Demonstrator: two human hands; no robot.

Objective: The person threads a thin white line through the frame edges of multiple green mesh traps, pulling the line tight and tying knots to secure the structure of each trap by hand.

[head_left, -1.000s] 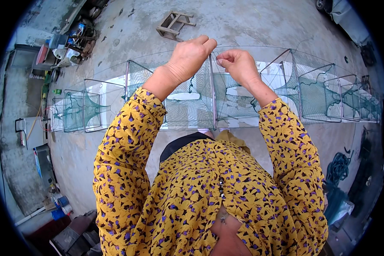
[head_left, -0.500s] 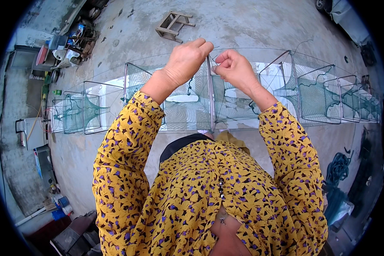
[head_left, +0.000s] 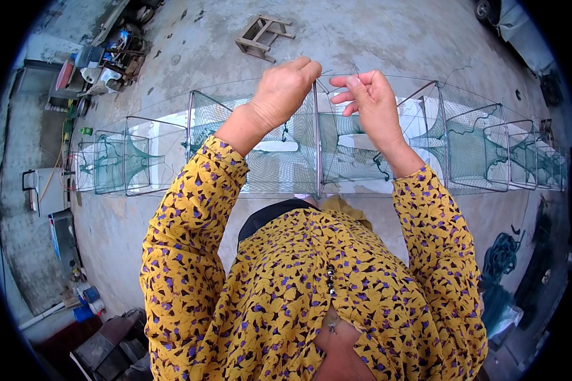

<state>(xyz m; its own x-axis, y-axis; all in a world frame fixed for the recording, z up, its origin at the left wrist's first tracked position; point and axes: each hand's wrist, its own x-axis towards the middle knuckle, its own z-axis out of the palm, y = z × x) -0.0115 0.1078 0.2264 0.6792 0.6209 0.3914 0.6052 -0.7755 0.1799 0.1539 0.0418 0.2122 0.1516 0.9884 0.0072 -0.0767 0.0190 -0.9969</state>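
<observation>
A long folding net trap [head_left: 279,165] of green mesh on thin metal frames stretches crosswise in front of me. My left hand [head_left: 286,89] is closed in a pinch at the top end of a middle metal frame [head_left: 317,136]; its fingertips hide the exact grip. Just to its right is my right hand [head_left: 370,101], its thumb pressed to the index finger and its other fingers partly spread. A thin cord [head_left: 356,68] sticks up by that thumb. Fine dark strands run between the hands. Dark green cord [head_left: 380,166] hangs on the mesh below my right hand.
A small wooden stool [head_left: 264,38] lies tipped over beyond the trap on the concrete floor. Clutter [head_left: 117,66] lines the left wall. Coiled green rope [head_left: 503,254] lies at the lower right. A wheel [head_left: 484,9] shows at the far right.
My right hand has moved slightly right and turned, its curled fingers now stretching out. My left hand keeps its grip at the frame top.
</observation>
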